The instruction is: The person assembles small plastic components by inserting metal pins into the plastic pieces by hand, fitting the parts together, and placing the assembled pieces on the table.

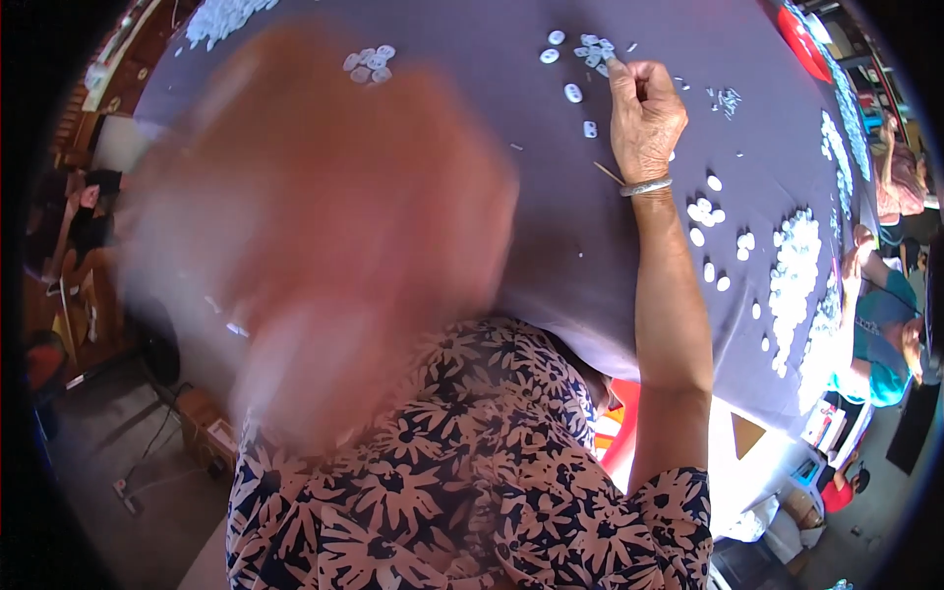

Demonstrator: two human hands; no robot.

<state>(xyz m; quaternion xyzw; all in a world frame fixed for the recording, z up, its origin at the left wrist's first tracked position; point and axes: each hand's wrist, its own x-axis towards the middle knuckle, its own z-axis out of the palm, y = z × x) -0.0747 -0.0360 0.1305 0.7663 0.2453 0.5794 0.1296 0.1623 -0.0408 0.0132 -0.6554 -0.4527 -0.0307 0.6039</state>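
Observation:
My left hand (334, 187) is a large blur close in front of the camera, so its fingers and anything in them cannot be made out. Farther out over the dark tablecloth (551, 216), my right hand (649, 118) is closed, with thumb and forefinger pinched at the edge of a cluster of small pale pieces (592, 49). What the pinch holds is hidden. White oval pieces with dark holes (573, 93) lie left of it, and a small squarish one (590, 129) sits near the wrist. Another group of white pieces (370, 63) shows beyond the blurred hand.
Tiny metal-like pins (728, 102) lie right of my right hand, and a thin stick (609, 173) beside its wrist. White ovals (704, 210) are scattered by my forearm. A big white heap (795, 261) spreads along the right. A red container (804, 44) stands far right, near other people.

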